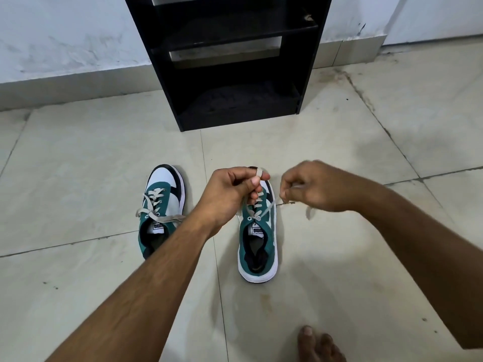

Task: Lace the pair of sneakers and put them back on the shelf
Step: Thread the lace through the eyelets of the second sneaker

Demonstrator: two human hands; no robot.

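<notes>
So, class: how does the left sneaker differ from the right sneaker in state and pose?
The left sneaker lies untouched, its lace ends loose across the top; the right sneaker's lace ends are held, one by each hand, left hand and right hand. The left sneaker's toe angles slightly rightward; the right sneaker points straight at the shelf. Both are green, white and black, on the floor.

I'm looking down at a pale tiled floor [104,158] with dark, grimy grout lines. A scuffed white wall [65,35] is running behind, with a tile skirting [78,87] along its base.
</notes>
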